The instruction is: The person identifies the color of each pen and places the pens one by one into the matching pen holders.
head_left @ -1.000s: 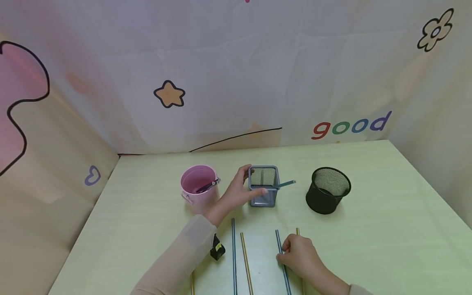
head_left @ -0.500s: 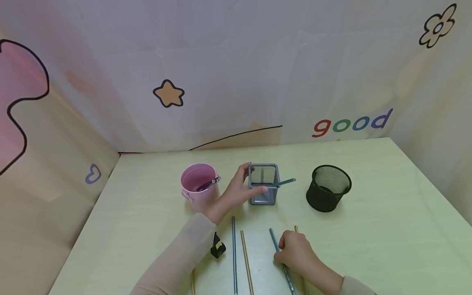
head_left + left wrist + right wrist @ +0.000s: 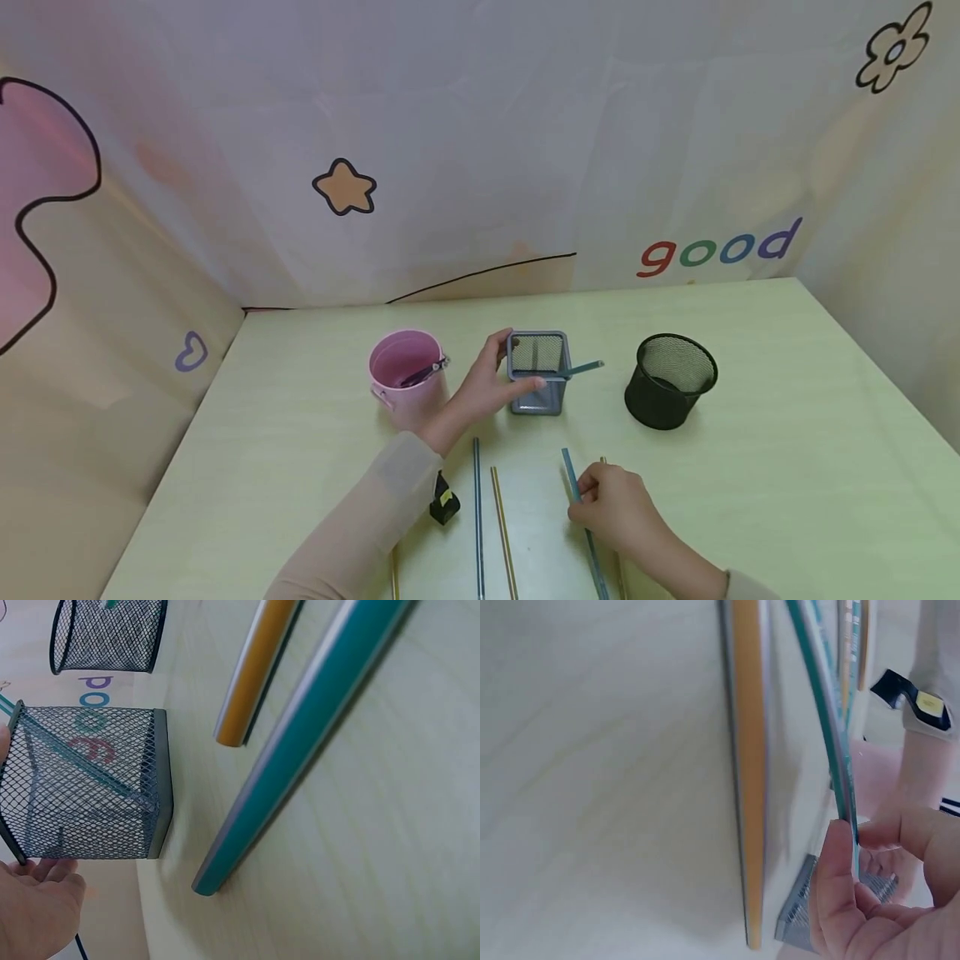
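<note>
My left hand (image 3: 480, 390) grips the square grey mesh pen holder (image 3: 537, 402), thumb along its front rim and fingers at the left side. A teal pencil (image 3: 587, 368) leans in that holder, sticking out to the right; the left wrist view shows it slanting behind the mesh (image 3: 90, 787). My right hand (image 3: 621, 510) pinches another teal pencil with silver stripes (image 3: 570, 470) between thumb and fingers. In the right wrist view this pencil (image 3: 827, 712) runs up from the fingertips, apart from the yellow pencil (image 3: 750, 772) beside it.
A pink bucket (image 3: 423, 410) with a dark item inside stands left of the holder, a round black mesh holder (image 3: 656, 408) at right. Between my arms lie a teal pencil (image 3: 478, 517) and a yellow pencil (image 3: 504, 533). Another yellow pencil (image 3: 395, 575) lies partly under the left sleeve.
My right hand has raised the far end of the teal pencil, which swung left, then back right and farther from me. My left hand stays at the pen holder.
</note>
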The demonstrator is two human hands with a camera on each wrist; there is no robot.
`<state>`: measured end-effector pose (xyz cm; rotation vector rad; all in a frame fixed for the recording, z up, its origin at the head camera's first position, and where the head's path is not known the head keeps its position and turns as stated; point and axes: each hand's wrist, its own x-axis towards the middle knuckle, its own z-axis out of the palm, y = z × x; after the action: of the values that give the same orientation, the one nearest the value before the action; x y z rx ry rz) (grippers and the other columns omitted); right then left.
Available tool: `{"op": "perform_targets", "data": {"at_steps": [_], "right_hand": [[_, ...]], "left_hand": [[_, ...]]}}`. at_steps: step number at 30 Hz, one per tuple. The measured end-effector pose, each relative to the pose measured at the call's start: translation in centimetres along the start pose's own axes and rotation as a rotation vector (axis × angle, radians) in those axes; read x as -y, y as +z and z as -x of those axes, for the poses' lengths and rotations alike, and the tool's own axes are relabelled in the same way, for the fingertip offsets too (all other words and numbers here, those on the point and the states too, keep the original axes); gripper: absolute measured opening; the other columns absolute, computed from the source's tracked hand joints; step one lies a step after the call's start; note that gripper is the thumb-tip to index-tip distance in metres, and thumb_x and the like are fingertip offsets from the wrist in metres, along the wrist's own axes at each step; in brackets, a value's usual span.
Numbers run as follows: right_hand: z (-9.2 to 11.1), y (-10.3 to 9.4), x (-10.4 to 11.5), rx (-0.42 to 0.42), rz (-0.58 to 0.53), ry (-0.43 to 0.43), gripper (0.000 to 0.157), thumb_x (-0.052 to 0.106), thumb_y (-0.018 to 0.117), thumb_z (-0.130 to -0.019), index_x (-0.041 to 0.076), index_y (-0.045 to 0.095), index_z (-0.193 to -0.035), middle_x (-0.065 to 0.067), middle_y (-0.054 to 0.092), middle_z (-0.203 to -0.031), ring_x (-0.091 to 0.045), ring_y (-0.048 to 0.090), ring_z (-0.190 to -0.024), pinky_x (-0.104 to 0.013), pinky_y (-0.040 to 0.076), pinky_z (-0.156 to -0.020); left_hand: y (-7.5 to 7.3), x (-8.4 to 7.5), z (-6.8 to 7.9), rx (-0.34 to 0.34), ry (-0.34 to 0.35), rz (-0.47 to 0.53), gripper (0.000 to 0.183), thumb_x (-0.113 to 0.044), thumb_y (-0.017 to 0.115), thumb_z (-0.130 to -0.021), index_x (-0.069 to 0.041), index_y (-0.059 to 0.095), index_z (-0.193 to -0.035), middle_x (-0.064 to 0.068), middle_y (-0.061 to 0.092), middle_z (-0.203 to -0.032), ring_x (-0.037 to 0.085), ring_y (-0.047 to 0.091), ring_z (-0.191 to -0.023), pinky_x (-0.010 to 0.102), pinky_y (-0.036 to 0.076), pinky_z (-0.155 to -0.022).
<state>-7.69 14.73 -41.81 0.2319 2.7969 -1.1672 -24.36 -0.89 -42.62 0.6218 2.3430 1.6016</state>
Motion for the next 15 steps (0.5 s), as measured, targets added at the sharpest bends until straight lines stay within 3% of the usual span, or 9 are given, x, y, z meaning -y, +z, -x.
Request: {"op": "perform_targets", "data": {"at_steps": [15], "right_hand": [[0.6, -3.5, 0.7, -0.091, -0.096, 0.014, 0.012, 0.002, 0.064, -0.070, 0.004, 0.062, -0.082, 0.001, 0.059, -0.068, -0.010, 0.053, -0.064, -0.021, 0.044, -0.058]], "left_hand": [[-0.1, -0.3, 0.1, 0.004, -0.003, 0.000, 0.091, -0.027, 0.075, -0.082, -0.009, 0.018, -0.150, 0.013, 0.034, -0.150, 0.031, 0.026, -0.142, 0.045, 0.027, -0.114]]}}
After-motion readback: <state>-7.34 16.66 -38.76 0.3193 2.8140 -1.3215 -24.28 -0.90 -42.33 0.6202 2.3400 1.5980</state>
